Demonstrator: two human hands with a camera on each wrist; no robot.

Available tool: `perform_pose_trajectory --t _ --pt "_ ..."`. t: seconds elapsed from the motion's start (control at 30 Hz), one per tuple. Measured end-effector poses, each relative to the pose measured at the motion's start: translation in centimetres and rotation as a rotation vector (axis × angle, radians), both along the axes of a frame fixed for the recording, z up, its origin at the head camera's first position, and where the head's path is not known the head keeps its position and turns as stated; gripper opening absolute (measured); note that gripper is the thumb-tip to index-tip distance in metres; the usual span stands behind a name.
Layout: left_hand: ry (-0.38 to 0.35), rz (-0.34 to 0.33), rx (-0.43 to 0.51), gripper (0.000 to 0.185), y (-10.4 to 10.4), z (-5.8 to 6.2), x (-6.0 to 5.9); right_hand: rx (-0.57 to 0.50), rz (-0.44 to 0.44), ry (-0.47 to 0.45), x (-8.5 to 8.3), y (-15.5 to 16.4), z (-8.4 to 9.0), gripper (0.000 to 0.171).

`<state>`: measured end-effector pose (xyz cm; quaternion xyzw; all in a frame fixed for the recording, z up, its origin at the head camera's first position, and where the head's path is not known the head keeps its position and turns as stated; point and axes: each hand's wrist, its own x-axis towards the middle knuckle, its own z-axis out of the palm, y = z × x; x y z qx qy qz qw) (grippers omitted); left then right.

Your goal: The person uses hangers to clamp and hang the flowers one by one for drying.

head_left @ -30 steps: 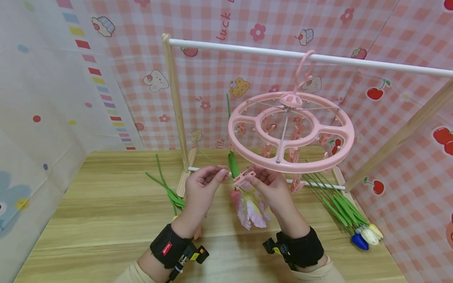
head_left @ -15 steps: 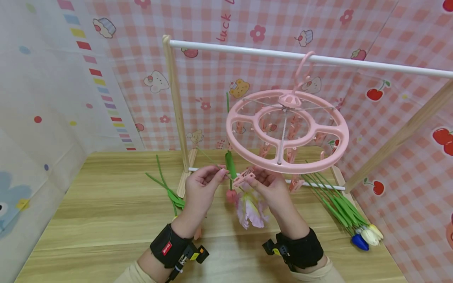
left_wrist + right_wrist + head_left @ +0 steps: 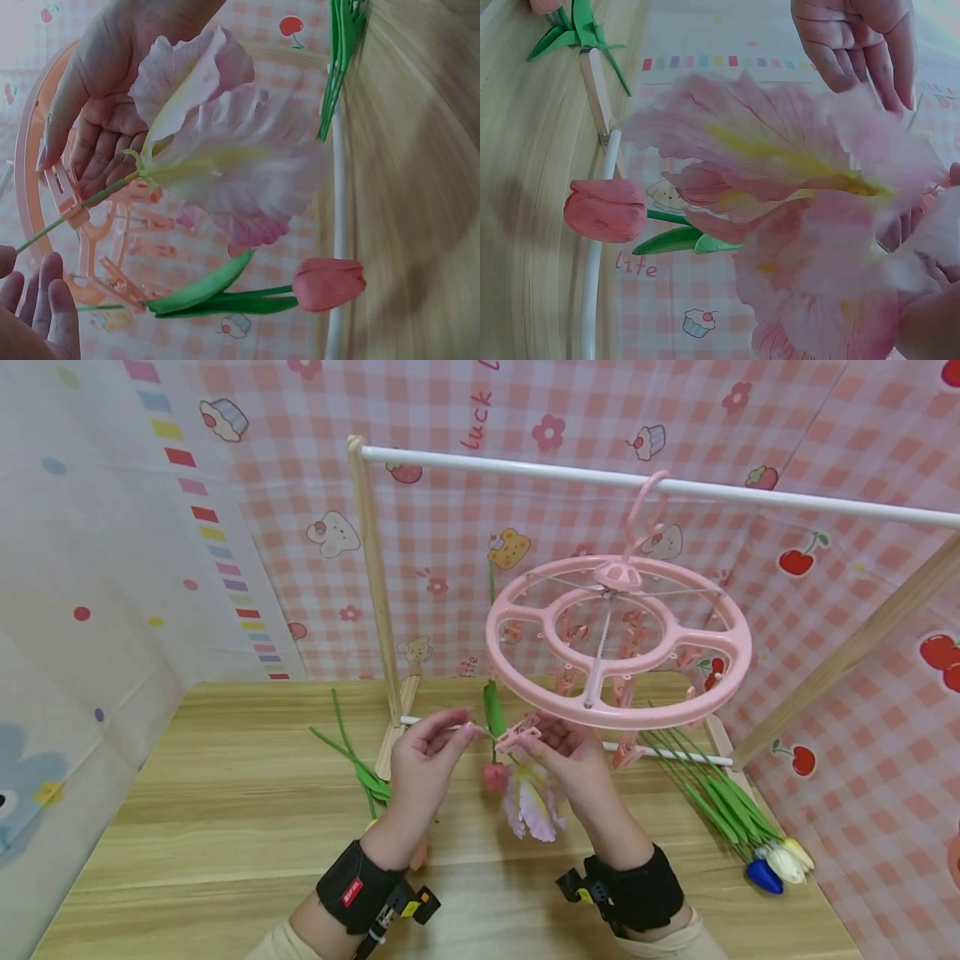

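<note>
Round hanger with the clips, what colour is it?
Pink; the hanger shows best in the head view.

**Around your hands: rack, table and spare flowers**

Beyond both your hands stands a wooden rack point(image 3: 372, 577) with a white rail point(image 3: 525, 468) across its top and a thinner white rod point(image 3: 660, 753) low down. Between your left hand point(image 3: 423, 764) and your right hand point(image 3: 573, 760) a red tulip point(image 3: 495, 775) hangs head down on a green stem. Left of your left hand, loose green stems point(image 3: 352, 752) lie on the wooden table point(image 3: 225, 827). Well right of your right hand lies a bunch of tulips point(image 3: 720, 802), heads toward you, one of them blue. Behind the rack hangs a pink checked backdrop point(image 3: 450, 543); far to your left is a pale dotted cloth point(image 3: 90, 568).
</note>
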<state>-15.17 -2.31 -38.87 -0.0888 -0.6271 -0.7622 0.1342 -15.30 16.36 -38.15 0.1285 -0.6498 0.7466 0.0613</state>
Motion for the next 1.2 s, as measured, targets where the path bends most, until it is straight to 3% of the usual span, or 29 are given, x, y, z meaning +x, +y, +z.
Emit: perform_pose_trajectory --t 0.23,0.47,0.73,0.9,1.2 --pt "-0.085 -0.006 0.028 0.028 -0.9 -1.0 0.2 0.066 -0.039 0.016 0.0 0.2 -0.4 0.033" --pt "-0.144 0.076 0.006 0.029 -2.3 -1.8 0.0 0.206 -0.102 0.101 -0.3 0.2 -1.3 0.041" --pt "-0.181 0.095 -0.039 0.036 -3.4 -2.3 -0.2 0.251 -0.166 0.095 -0.4 0.5 -1.9 0.053" --pt "-0.209 0.115 -0.084 0.042 -3.6 -2.4 -0.2 0.227 -0.201 0.092 -0.4 1.0 -2.4 0.057" --pt "-0.224 0.138 -0.095 0.045 -4.2 -3.2 -0.5 0.249 -0.235 0.077 0.2 2.0 -2.7 0.057"
